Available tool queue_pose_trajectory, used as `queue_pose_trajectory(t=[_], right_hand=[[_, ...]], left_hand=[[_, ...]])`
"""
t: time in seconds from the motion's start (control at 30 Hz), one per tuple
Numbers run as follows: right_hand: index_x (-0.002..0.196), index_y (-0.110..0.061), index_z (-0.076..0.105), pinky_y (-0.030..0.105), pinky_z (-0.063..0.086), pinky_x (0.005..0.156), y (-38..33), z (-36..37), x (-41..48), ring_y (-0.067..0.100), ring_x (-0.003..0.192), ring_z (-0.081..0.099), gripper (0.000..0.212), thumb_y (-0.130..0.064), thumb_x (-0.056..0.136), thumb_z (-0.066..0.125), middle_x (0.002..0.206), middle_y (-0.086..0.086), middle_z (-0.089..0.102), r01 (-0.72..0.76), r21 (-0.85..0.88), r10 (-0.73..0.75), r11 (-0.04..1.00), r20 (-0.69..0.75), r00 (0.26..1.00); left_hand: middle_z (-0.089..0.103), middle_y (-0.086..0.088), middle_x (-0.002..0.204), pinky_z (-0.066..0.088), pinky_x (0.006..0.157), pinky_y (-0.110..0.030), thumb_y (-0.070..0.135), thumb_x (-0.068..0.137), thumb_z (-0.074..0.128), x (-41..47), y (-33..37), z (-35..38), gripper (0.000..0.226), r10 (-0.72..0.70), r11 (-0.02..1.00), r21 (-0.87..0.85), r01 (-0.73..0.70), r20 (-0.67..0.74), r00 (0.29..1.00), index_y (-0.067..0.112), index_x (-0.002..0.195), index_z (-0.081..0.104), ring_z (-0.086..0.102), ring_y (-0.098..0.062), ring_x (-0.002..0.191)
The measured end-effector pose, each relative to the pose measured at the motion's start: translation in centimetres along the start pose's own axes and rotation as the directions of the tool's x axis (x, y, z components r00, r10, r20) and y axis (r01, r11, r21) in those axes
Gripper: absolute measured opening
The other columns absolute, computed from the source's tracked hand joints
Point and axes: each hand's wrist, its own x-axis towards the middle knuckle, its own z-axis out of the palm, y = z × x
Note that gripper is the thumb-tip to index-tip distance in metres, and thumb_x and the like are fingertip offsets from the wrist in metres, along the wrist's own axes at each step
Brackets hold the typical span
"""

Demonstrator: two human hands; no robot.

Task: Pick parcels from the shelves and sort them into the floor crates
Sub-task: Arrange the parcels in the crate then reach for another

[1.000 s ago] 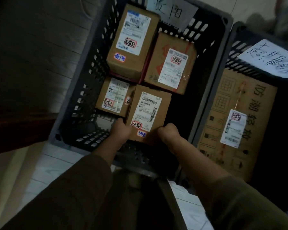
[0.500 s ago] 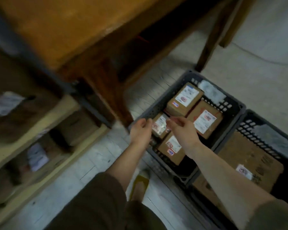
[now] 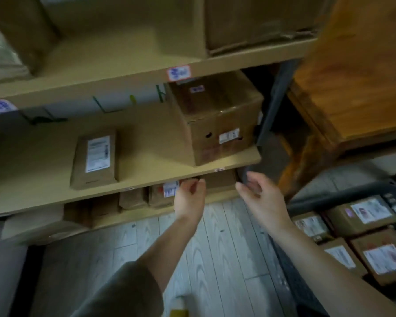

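Note:
A beige shelf unit [image 3: 146, 179] fills the view ahead. On its middle board lie a flat brown parcel [image 3: 94, 157] with a white label and a big carton [image 3: 217, 120] at the right end. Several small parcels [image 3: 160, 194] stand on the lowest board. My left hand [image 3: 189, 197] hangs in front of that lowest board, fingers curled and holding nothing. My right hand [image 3: 261, 197] is raised beside it, fingers spread, empty. The grey floor crate [image 3: 329, 200] sits at the lower right with several labelled parcels [image 3: 361, 216] inside.
A wooden table [image 3: 357, 72] stands to the right of the shelf, above the crate. Large cartons [image 3: 249, 21] sit on the top board. Pale plank floor [image 3: 215, 248] lies between me and the shelf. A yellow shoe tip [image 3: 178, 311] shows at the bottom.
Both hands let go of the parcel in the crate and lifted away. My view swung left from the crate to the shelves, and both hands now reach toward the lowest boards.

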Motion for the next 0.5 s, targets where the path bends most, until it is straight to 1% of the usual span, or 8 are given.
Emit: queue_pose_trajectory(t=[0.1, 0.13, 0.2, 0.27, 0.3, 0.37, 0.4, 0.5], right_hand=[[0.128, -0.011, 0.051, 0.022, 0.035, 0.094, -3.8, 2.7, 4.0, 0.017, 0.12, 0.048, 0.045, -0.029, 0.088, 0.06, 0.129, 0.006, 0.054, 0.12, -0.091, -0.133, 0.989, -0.146, 0.98], [0.127, -0.01, 0.052, 0.019, 0.032, 0.094, -4.8, 3.3, 5.6, 0.018, 0.121, 0.047, 0.043, -0.029, 0.088, 0.059, 0.13, 0.007, 0.052, 0.141, -0.124, -0.165, 0.982, -0.216, 0.962], [0.126, -0.009, 0.053, 0.013, 0.029, 0.095, -6.6, 3.8, 8.6, 0.022, 0.125, 0.044, 0.039, -0.026, 0.09, 0.056, 0.134, 0.012, 0.047, 0.137, -0.148, -0.18, 0.98, -0.341, 0.923], [0.128, -0.01, 0.051, 0.004, 0.023, 0.096, -7.7, 3.7, 11.2, 0.026, 0.129, 0.039, 0.039, -0.025, 0.092, 0.052, 0.139, 0.015, 0.042, 0.121, -0.2, -0.191, 0.972, -0.384, 0.903], [0.131, -0.01, 0.049, 0.008, 0.022, 0.1, -7.9, 3.6, 12.3, 0.027, 0.132, 0.035, 0.04, -0.026, 0.094, 0.049, 0.141, 0.016, 0.04, 0.109, -0.264, -0.205, 0.958, -0.37, 0.906], [0.135, -0.014, 0.046, 0.033, 0.021, 0.113, -7.8, 3.5, 13.7, 0.031, 0.137, 0.026, 0.041, -0.027, 0.096, 0.043, 0.146, 0.016, 0.034, 0.081, -0.408, -0.219, 0.91, -0.305, 0.927], [0.136, -0.015, 0.045, 0.043, 0.02, 0.114, -7.7, 3.6, 13.9, 0.031, 0.139, 0.022, 0.041, -0.028, 0.097, 0.041, 0.148, 0.016, 0.031, 0.068, -0.459, -0.218, 0.886, -0.282, 0.934], [0.135, -0.02, 0.047, 0.052, 0.021, 0.111, -7.5, 4.2, 13.3, 0.031, 0.139, 0.023, 0.04, -0.028, 0.097, 0.037, 0.149, 0.012, 0.032, 0.077, -0.574, -0.268, 0.815, -0.256, 0.929]], left_hand=[[0.052, 0.001, 0.067, 0.035, 0.06, -0.027, 0.027, 0.093, 0.046, 4.3, 1.4, -2.4, 0.024, 0.027, 0.998, -0.051, -0.028, -0.007, 1.0, 0.009, 0.089, 0.06, 0.049, -0.019, 0.07], [0.052, 0.001, 0.068, 0.036, 0.06, -0.027, 0.029, 0.093, 0.046, 5.7, 2.0, -2.9, 0.025, 0.032, 0.997, -0.07, -0.031, 0.002, 1.0, 0.008, 0.09, 0.06, 0.049, -0.02, 0.07], [0.056, 0.003, 0.077, 0.038, 0.062, -0.024, 0.038, 0.091, 0.047, 7.9, 3.5, -3.4, 0.033, 0.038, 0.994, -0.099, -0.034, 0.035, 0.999, 0.011, 0.106, 0.059, 0.052, -0.015, 0.074], [0.058, 0.006, 0.09, 0.039, 0.066, -0.022, 0.047, 0.089, 0.047, 9.4, 4.7, -3.4, 0.046, 0.058, 0.991, -0.127, -0.047, 0.086, 0.995, 0.014, 0.12, 0.054, 0.053, -0.01, 0.081], [0.057, 0.008, 0.096, 0.038, 0.069, -0.02, 0.05, 0.088, 0.048, 10.0, 5.2, -3.3, 0.05, 0.069, 0.988, -0.146, -0.053, 0.107, 0.992, 0.015, 0.123, 0.052, 0.052, -0.008, 0.086], [0.055, 0.012, 0.101, 0.035, 0.077, -0.019, 0.053, 0.086, 0.049, 11.0, 6.0, -2.9, 0.051, 0.067, 0.98, -0.195, -0.04, 0.136, 0.988, 0.018, 0.123, 0.05, 0.049, -0.005, 0.09], [0.055, 0.013, 0.099, 0.035, 0.077, -0.019, 0.055, 0.085, 0.049, 11.4, 6.3, -2.8, 0.048, 0.06, 0.977, -0.211, -0.028, 0.149, 0.987, 0.02, 0.119, 0.05, 0.05, -0.004, 0.087], [0.058, 0.006, 0.107, 0.037, 0.083, -0.023, 0.058, 0.083, 0.051, 12.2, 6.7, -2.4, 0.057, 0.046, 0.97, -0.242, -0.003, 0.17, 0.984, 0.017, 0.122, 0.048, 0.053, -0.011, 0.095]])
